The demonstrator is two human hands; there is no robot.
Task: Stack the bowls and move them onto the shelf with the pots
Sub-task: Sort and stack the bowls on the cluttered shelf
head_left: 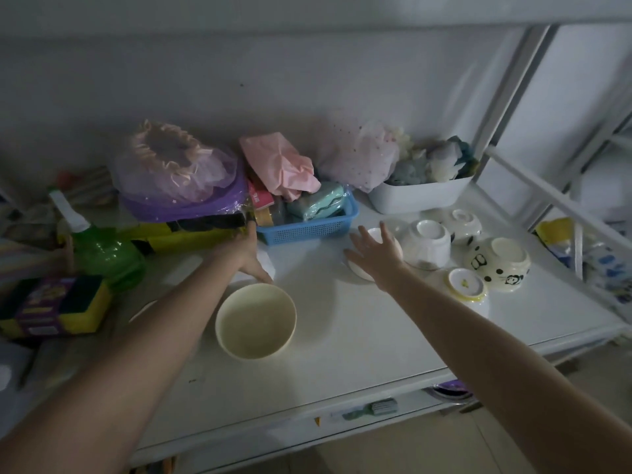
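A cream bowl point(255, 320) stands upright on the white table point(342, 336), near its middle. My left hand point(251, 256) hovers just behind the bowl's far rim with relaxed fingers, holding nothing. Several bowls lie upside down at the right: a white one point(425, 244), a patterned one point(461, 224) behind it, one with cartoon faces point(499, 265) and a small yellow-rimmed one point(465, 285). My right hand point(374, 251) is spread open over another overturned white bowl point(359, 271), partly hiding it. Whether the hand touches that bowl I cannot tell.
A blue basket point(307, 227) of packets and a white tub point(417, 196) of cloths stand at the back. A green bottle point(102, 251) and a sponge pack point(51, 306) crowd the left. White shelf rails point(547, 200) run along the right edge.
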